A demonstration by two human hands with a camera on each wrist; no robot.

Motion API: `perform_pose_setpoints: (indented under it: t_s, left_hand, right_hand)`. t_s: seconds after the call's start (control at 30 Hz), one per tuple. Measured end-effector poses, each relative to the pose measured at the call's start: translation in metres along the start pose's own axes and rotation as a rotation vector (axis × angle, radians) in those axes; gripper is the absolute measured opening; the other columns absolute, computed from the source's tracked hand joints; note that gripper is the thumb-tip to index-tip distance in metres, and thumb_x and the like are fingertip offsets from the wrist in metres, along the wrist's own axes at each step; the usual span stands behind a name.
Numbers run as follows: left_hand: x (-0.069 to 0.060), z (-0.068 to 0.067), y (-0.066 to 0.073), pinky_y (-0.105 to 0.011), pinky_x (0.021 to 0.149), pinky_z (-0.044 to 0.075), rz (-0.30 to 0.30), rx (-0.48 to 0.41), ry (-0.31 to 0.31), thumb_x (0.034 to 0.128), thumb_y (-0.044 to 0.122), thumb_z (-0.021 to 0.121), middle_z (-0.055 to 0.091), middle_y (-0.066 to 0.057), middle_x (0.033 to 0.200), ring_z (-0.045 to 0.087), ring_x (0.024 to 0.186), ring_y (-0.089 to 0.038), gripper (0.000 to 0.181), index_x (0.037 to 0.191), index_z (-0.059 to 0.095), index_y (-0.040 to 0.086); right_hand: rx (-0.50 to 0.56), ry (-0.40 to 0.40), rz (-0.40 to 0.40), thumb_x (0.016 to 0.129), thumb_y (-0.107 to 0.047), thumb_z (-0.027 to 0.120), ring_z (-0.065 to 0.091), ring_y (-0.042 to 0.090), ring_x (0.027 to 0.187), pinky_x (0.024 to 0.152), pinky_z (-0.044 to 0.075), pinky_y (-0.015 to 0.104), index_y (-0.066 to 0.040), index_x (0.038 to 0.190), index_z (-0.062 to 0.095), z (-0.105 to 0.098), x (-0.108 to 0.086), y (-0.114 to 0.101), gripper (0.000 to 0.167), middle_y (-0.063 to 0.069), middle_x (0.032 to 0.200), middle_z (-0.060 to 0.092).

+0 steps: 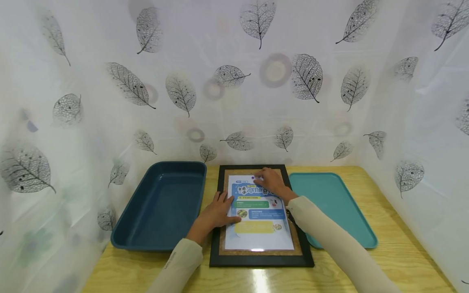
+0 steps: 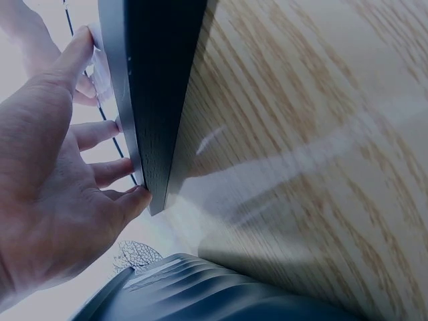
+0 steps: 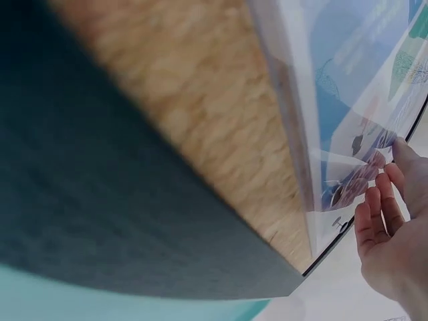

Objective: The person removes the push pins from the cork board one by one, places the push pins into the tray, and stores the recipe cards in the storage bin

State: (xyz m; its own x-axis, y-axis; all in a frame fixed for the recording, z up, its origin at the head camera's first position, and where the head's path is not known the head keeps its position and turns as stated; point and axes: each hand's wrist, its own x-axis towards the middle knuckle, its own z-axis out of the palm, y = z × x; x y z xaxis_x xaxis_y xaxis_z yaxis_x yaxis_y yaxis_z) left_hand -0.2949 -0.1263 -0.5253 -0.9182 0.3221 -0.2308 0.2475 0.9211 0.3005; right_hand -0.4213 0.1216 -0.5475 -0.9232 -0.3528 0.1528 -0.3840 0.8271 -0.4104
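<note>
Left hand [image 1: 217, 213], spread, empty, rests on glossy blue-white printed sheet [image 1: 258, 219], below both hands on black-framed cork board [image 1: 261, 261]. Right hand [image 1: 272, 182], loosely bent, touches sheet top beside small purple pin [image 1: 253, 178].

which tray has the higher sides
The dark blue tray, left of the framed corkboard; its walls rise well above its floor, while the teal tray on the right has only a low rim.

Dark-blue bin [image 1: 165, 207], teal tray [image 1: 327, 199]
</note>
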Motion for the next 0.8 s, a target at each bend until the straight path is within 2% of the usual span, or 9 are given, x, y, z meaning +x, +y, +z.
perform_pose_setpoints:
  t_s: [0.17,0.4,0.6,0.8]
  left_hand:
    - [0.001,0.001,0.001,-0.061,0.119,0.031,0.006,0.006,0.005,0.0904,0.066,0.070,0.022,-0.017,0.171,0.014,0.157,-0.044,0.094,0.162,0.038,0.014]
    - [0.001,0.000,0.000,-0.060,0.118,0.032,0.014,0.019,0.000,0.0911,0.064,0.070,0.022,-0.017,0.170,0.015,0.157,-0.045,0.094,0.162,0.037,0.014]
    - [0.001,-0.001,0.001,-0.059,0.118,0.032,0.014,0.031,-0.006,0.0919,0.065,0.069,0.022,-0.018,0.170,0.015,0.157,-0.045,0.094,0.163,0.036,0.013]
    - [-0.001,-0.002,0.003,-0.059,0.119,0.032,0.007,0.038,-0.013,0.0923,0.065,0.068,0.021,-0.018,0.171,0.015,0.156,-0.045,0.094,0.163,0.035,0.013]
  right_hand:
    - [0.023,0.000,0.064,0.097,-0.028,0.076,0.066,0.021,0.098,0.087,0.055,0.041,-0.011,0.118,0.080,0.002,0.003,-0.003,0.027,0.005,0.108,0.072]
    - [0.146,-0.005,0.136,0.095,-0.022,0.078,0.069,0.022,0.097,0.090,0.055,0.043,-0.009,0.114,0.080,-0.002,0.004,-0.012,0.023,0.006,0.106,0.075]
    - [0.211,0.024,0.166,0.096,-0.021,0.078,0.070,0.017,0.088,0.086,0.057,0.039,-0.009,0.110,0.080,0.001,0.004,-0.015,0.019,0.005,0.100,0.077]
    - [0.273,0.043,0.206,0.096,-0.021,0.077,0.069,0.018,0.088,0.087,0.057,0.041,-0.009,0.109,0.080,0.004,0.004,-0.015,0.018,0.006,0.102,0.076]
